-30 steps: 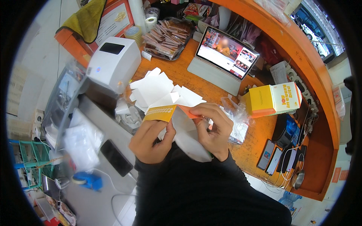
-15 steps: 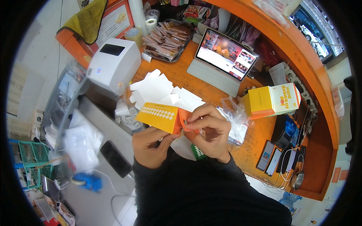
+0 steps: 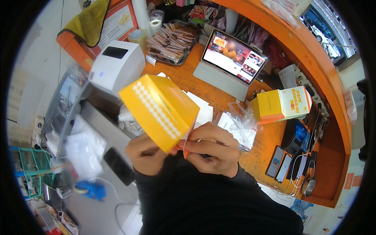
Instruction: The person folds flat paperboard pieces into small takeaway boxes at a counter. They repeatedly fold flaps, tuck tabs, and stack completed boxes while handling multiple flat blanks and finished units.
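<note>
Fingers of my right hand (image 3: 213, 150) pinched the orange flap at the near right corner of the yellow carton (image 3: 158, 111); my left hand (image 3: 145, 154) gripped underneath, its long axis running far-left over the counter (image 3: 258, 156).

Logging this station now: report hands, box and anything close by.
Left hand and right hand both grip the yellow carton box, raised and tilted above the counter. White paper sheets and a clear plastic bag lie just behind.
</note>
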Demonstrator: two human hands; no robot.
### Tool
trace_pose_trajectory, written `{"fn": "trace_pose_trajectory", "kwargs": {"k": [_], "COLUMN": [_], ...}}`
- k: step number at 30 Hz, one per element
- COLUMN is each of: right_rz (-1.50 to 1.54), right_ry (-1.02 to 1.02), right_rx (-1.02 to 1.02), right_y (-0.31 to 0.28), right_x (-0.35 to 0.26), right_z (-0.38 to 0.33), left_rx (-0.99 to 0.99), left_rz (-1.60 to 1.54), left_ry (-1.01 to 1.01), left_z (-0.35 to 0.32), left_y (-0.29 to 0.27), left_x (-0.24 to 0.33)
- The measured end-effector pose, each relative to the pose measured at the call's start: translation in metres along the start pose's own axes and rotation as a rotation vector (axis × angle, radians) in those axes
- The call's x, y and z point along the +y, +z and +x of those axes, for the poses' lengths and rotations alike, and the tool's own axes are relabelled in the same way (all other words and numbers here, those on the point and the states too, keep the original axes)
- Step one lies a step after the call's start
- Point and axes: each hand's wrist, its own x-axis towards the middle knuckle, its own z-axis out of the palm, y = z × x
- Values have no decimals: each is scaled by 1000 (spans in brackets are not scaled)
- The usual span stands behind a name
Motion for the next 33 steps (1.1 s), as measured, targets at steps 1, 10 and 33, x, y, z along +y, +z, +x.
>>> {"fn": "trace_pose_trajectory", "kwargs": {"k": [1,10,33], "right_rz": [-44,47,49], "right_ry": [9,155,231], "right_rx": [-15,82,-104], "right_y": [1,-2,5], "right_x": [0,1,9], "right_z": [0,-5,-14], "left_rx": [14,-40,56], "left_rz": [28,101,218], "left_ry": [16,115,-10], "left_z": [1,1,-3], "left_y": [-1,1,8], "left_x": [1,-14,-21]}}
